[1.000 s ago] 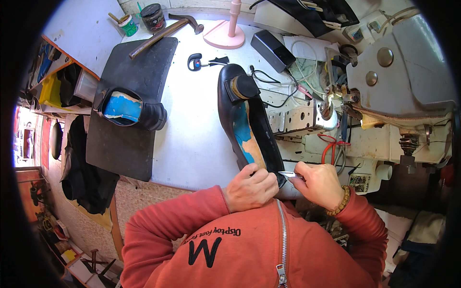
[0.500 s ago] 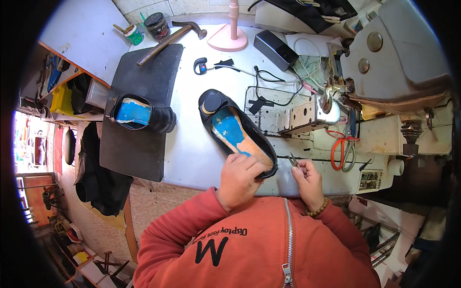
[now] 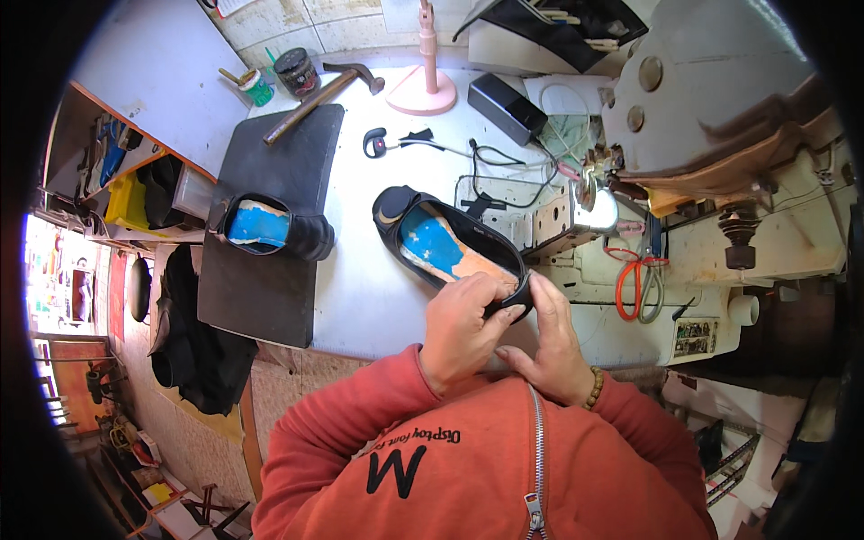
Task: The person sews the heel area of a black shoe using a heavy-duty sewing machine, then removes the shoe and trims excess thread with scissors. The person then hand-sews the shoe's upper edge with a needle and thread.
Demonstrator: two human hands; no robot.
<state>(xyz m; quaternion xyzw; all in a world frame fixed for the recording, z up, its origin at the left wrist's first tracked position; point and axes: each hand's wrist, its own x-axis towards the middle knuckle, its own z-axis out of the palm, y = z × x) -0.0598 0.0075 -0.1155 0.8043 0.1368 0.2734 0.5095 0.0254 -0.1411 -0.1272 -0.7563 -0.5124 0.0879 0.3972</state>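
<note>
Left hand point(image 3: 466, 326) curls over the shoe point(image 3: 450, 245), right hand point(image 3: 551, 346) straight-fingered at its heel.

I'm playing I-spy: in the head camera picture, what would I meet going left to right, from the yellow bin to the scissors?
Yellow bin → black shoe on the dark mat → second black shoe, held in the left hand → red-and-grey-handled scissors.

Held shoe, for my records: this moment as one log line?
left hand: gripping shoe; right hand: touching rim; other shoe: on mat
</note>
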